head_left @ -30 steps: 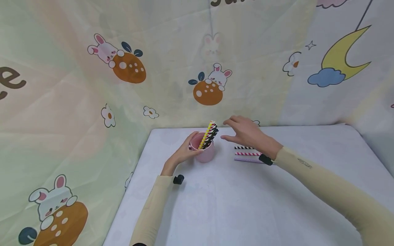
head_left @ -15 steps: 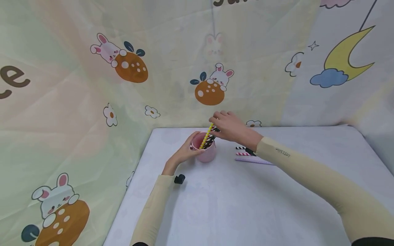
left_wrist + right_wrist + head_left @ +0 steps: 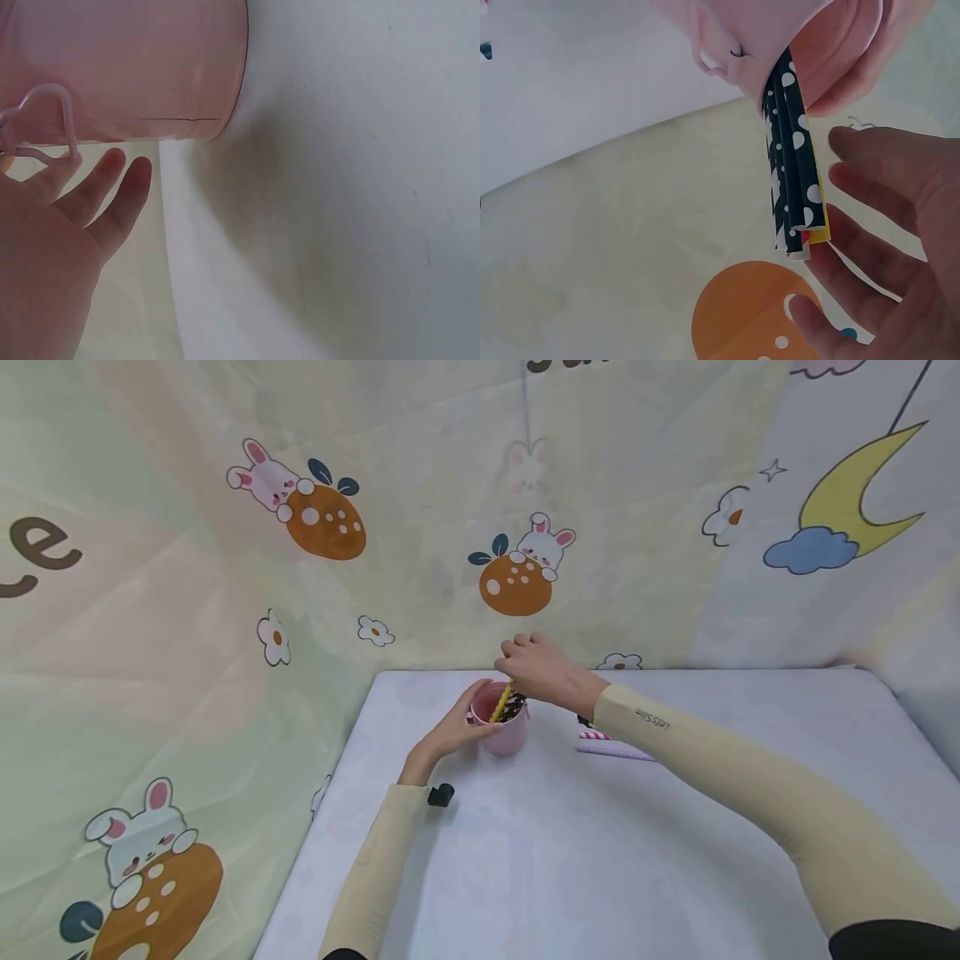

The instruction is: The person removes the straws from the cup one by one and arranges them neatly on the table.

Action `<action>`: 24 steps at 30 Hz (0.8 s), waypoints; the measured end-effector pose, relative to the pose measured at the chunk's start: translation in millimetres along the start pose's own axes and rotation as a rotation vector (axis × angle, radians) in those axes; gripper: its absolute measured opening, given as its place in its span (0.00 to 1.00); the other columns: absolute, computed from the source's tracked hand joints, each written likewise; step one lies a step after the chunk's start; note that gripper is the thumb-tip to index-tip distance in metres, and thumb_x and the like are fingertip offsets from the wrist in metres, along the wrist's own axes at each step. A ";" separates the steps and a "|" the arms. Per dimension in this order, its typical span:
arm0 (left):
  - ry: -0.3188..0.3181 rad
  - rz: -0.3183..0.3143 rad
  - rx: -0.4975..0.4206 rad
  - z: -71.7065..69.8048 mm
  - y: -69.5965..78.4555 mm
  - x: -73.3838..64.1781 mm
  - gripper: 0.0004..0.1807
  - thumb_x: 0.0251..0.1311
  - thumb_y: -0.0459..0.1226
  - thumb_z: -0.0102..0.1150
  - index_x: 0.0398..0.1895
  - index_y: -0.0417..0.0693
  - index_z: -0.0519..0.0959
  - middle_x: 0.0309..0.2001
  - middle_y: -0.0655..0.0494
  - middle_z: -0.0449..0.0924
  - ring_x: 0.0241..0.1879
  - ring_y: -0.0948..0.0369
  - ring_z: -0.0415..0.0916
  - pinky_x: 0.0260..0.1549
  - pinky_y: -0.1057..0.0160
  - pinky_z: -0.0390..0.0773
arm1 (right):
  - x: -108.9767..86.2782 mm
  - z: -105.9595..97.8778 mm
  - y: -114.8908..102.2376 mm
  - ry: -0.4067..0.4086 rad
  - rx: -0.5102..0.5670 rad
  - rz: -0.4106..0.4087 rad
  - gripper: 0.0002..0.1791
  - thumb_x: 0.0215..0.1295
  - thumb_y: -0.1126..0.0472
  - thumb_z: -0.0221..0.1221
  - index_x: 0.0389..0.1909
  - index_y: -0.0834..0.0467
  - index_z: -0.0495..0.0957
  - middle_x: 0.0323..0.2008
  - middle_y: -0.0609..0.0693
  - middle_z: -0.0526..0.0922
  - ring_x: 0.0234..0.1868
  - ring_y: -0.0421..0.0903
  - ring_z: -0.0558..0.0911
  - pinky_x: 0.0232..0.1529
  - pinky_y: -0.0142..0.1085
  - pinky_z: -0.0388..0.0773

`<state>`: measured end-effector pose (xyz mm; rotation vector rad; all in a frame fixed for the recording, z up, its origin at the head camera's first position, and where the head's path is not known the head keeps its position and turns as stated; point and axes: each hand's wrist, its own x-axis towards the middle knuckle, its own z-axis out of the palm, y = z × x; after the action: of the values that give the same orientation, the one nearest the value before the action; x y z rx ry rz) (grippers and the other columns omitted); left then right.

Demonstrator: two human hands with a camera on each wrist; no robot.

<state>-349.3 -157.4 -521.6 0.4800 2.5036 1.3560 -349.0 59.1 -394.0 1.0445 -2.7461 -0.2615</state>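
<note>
A pink bucket (image 3: 504, 739) stands on the table, and my left hand (image 3: 450, 727) grips its left side with thumb in front and fingers behind. In the left wrist view, a small loop (image 3: 56, 94) shows on the bucket's side near the fingers. Several paper straws lean inside the bucket: black ones with white dots (image 3: 799, 139), a yellow one (image 3: 501, 703) and others largely hidden behind them. My right hand (image 3: 542, 670) is over their upper ends. In the right wrist view its fingers are spread and loosely bent beside the straw ends, not closed on them.
Right of the bucket, a pink-striped straw (image 3: 595, 736) and a pale purple straw (image 3: 618, 750) lie on the white table (image 3: 540, 860), partly under the right forearm. A printed cloth backdrop (image 3: 420, 527) rises behind the table and along its left side.
My right hand has moved left from above the lying straws to the tops of the straws in the bucket. My left hand keeps its hold on the bucket.
</note>
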 end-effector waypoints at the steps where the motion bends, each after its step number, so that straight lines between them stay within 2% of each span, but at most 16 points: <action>1: -0.002 -0.003 0.000 0.3 0.5 0.0 0.52 0.53 0.61 0.70 0.77 0.79 0.49 0.76 0.65 0.56 0.75 0.56 0.56 0.71 0.43 0.63 | 1.0 0.3 0.2 -0.007 -0.003 0.001 0.19 0.66 0.55 0.66 0.57 0.52 0.82 0.51 0.54 0.82 0.52 0.54 0.79 0.57 0.48 0.78; 6: -0.005 -0.022 -0.005 0.8 1.7 -0.9 0.52 0.52 0.63 0.70 0.76 0.81 0.49 0.76 0.66 0.56 0.76 0.56 0.55 0.71 0.42 0.62 | 5.0 0.9 1.9 -0.038 -0.015 0.016 0.18 0.67 0.58 0.65 0.57 0.52 0.83 0.52 0.55 0.83 0.53 0.55 0.79 0.58 0.48 0.78; 15: 0.004 0.027 0.000 1.1 -2.6 2.5 0.51 0.54 0.58 0.71 0.77 0.78 0.50 0.75 0.65 0.57 0.74 0.57 0.59 0.72 0.45 0.63 | 7.4 2.2 3.6 -0.084 -0.028 0.012 0.19 0.64 0.59 0.67 0.57 0.53 0.83 0.53 0.56 0.82 0.55 0.56 0.78 0.61 0.50 0.76; 24: 0.008 0.027 0.006 1.5 -2.3 3.2 0.51 0.54 0.58 0.71 0.77 0.77 0.50 0.75 0.63 0.58 0.73 0.56 0.60 0.71 0.45 0.63 | 6.9 1.4 7.8 -0.082 -0.004 0.023 0.19 0.64 0.60 0.67 0.56 0.53 0.83 0.52 0.56 0.83 0.54 0.55 0.78 0.60 0.50 0.76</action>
<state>-352.1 -156.1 -524.5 0.5124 2.5174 1.3636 -359.4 60.3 -392.7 1.0222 -2.8270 -0.3121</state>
